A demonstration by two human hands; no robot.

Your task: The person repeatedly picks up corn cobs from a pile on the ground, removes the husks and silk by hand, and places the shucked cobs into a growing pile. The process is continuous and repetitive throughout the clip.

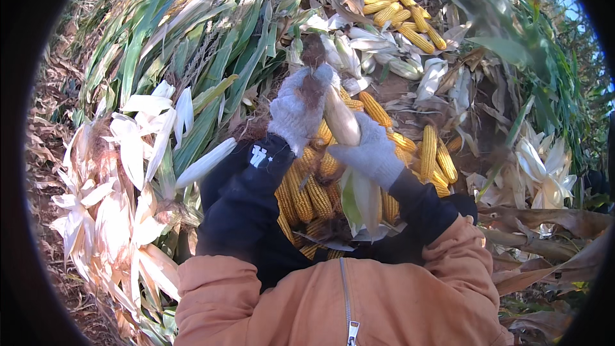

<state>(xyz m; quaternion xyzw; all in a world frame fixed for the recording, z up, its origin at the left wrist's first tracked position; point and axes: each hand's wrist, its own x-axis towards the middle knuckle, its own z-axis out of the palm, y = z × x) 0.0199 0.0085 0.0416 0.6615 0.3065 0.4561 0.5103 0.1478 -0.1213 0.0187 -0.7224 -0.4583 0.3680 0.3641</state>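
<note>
An ear of corn in pale husk [342,117] is held tilted between my two gloved hands. My left hand [300,101], in a fuzzy light glove, grips its upper end, where brown silk [313,50] sticks out. Lower down, my right hand [370,154] wraps around the ear's base. Loose husk leaves [365,197] hang beneath the right hand, one of them partly green. Bare yellow corn cobs [307,194] are heaped under both hands, between my dark-clad legs. The kernels of the held ear are not visible.
More husked cobs [399,14] lie in a pile ahead. Unhusked ears [355,53] rest just nearer. Empty husks [129,230] gather on my left, with a white-husked ear [205,163] by my left leg. Cut green cornstalks [211,53] spread ahead-left; another husk [545,168] is at right.
</note>
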